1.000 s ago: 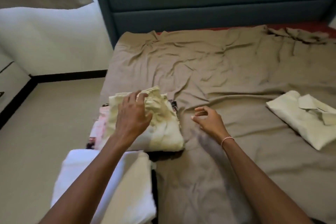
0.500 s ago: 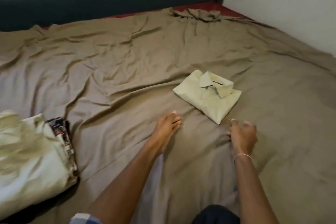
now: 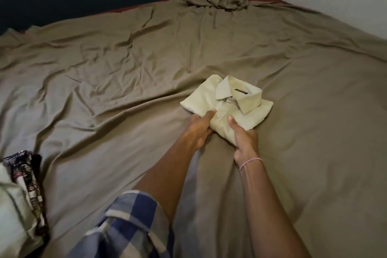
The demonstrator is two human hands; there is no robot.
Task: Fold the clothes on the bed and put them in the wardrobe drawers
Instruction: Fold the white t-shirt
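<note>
Gripping the shirt mid-frame, left hand and right hand no longer fall short. Folded; carrying seems next.

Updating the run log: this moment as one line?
phase: grasp | left hand: holds shirt | right hand: holds shirt | shirt: folded, on bed | pile: bed's left edge

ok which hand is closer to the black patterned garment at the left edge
Left. The left hand grips the folded cream shirt at its left edge, toward the patterned garment; the right hand grips its near corner, farther away.
</note>
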